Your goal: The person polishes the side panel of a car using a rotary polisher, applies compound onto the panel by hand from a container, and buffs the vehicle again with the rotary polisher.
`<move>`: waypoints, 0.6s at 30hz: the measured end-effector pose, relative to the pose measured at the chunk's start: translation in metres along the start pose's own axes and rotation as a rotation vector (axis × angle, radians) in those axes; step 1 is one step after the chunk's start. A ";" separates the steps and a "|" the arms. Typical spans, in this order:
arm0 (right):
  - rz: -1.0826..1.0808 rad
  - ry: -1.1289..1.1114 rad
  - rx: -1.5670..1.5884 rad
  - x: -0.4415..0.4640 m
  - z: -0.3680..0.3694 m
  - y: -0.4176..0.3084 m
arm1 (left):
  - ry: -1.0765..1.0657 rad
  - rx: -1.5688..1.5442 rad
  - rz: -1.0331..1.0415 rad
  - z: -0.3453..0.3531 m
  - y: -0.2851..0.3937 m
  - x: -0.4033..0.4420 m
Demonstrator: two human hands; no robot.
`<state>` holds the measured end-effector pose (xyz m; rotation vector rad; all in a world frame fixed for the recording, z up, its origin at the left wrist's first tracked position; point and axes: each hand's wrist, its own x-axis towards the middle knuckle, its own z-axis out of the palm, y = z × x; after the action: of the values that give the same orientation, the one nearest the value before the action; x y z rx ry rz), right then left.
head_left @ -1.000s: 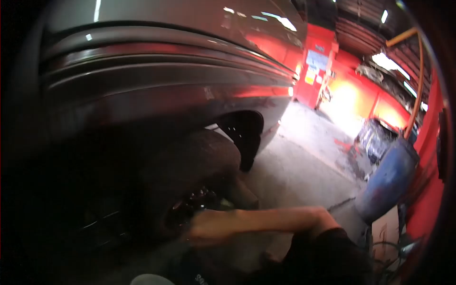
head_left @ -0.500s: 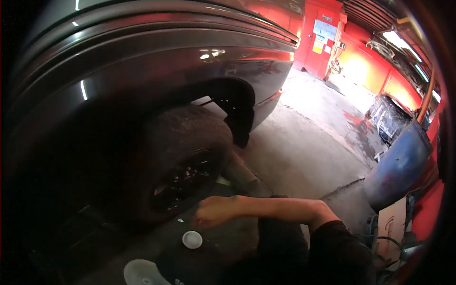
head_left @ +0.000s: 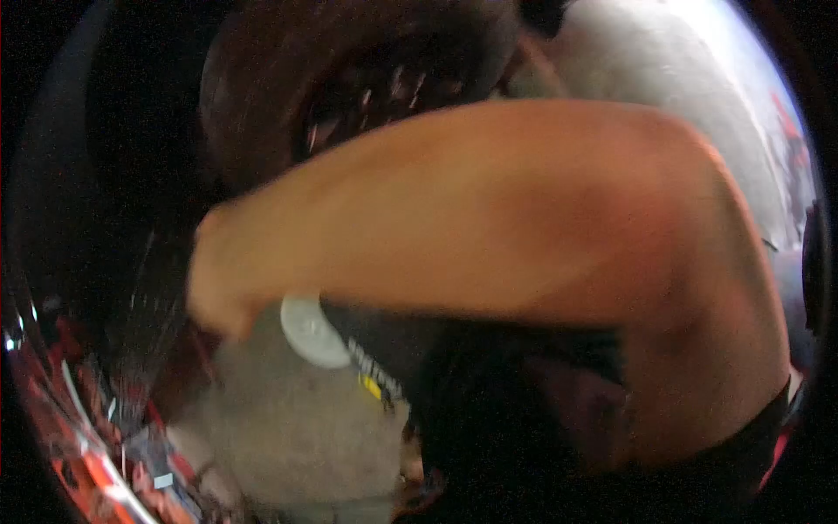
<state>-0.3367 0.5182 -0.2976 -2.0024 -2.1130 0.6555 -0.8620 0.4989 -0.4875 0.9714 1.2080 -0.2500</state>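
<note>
My bare right arm reaches across the middle of the head view from the right side, bent at the elbow. At its far end, my right hand (head_left: 218, 275) is smeared by motion and turned away, so its fingers are hidden. Just below and right of that hand lies a pale round disc (head_left: 314, 334) on the floor, partly covered by the forearm. Above the arm stands the car's wheel (head_left: 262, 79), with dark spokes. My left hand does not show.
Beside the disc is a dark item with white lettering (head_left: 371, 362) and a yellow patch. Blurred red and metallic objects (head_left: 122, 472) crowd the lower left. Concrete floor (head_left: 297, 437) shows below the arm and at the upper right.
The view has swung down and left, so the wheel and disc sit higher in it. My right arm now looks much larger and closer. The small white round thing is no longer visible.
</note>
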 end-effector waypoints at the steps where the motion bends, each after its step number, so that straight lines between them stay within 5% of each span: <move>1: 0.039 -0.032 0.040 -0.014 0.014 0.006 | 0.018 -0.012 -0.012 -0.006 -0.008 -0.020; 5: 0.120 0.032 0.069 -0.130 0.086 0.068 | -0.002 -0.037 -0.019 -0.012 -0.023 -0.038; 7: 0.388 0.033 0.125 -0.179 0.133 0.092 | -0.054 -0.003 -0.009 -0.017 -0.013 -0.041; 9: 0.432 0.235 0.258 -0.227 0.191 0.122 | -0.107 0.078 0.064 -0.005 0.011 -0.040; 14: 0.612 0.385 0.337 -0.268 0.263 0.134 | -0.074 0.587 0.746 0.137 0.129 -0.031; 16: 0.641 0.342 0.294 -0.273 0.281 0.143 | -0.194 0.832 1.026 0.208 0.154 0.008; 18: 0.600 0.527 0.276 -0.260 0.277 0.139 | -0.398 1.123 1.153 0.270 0.154 0.053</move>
<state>-0.2981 0.2085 -0.5549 -2.3108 -1.0726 0.3918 -0.5630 0.4067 -0.4501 2.2811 -0.0961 -0.1569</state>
